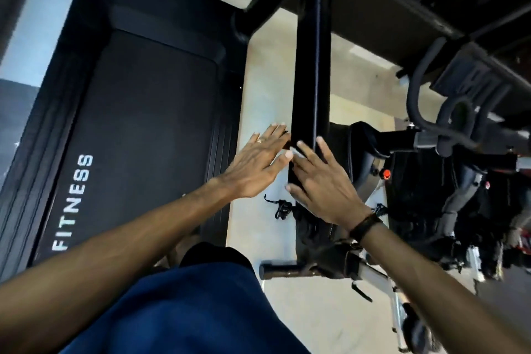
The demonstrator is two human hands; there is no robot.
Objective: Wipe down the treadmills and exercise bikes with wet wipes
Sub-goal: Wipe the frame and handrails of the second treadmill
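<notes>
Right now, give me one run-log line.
left hand: open, beside handrail | right hand: open, flat on handrail end | wipe: not visible | treadmill belt left

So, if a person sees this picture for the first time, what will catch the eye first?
First, the two bare hands in the middle: the left hand and the right hand lie with straight fingers on either side of the end of a black handrail. Next, the treadmill belt on the left, with the white word FITNESS. On the right stands an exercise bike with a small red knob.
</notes>
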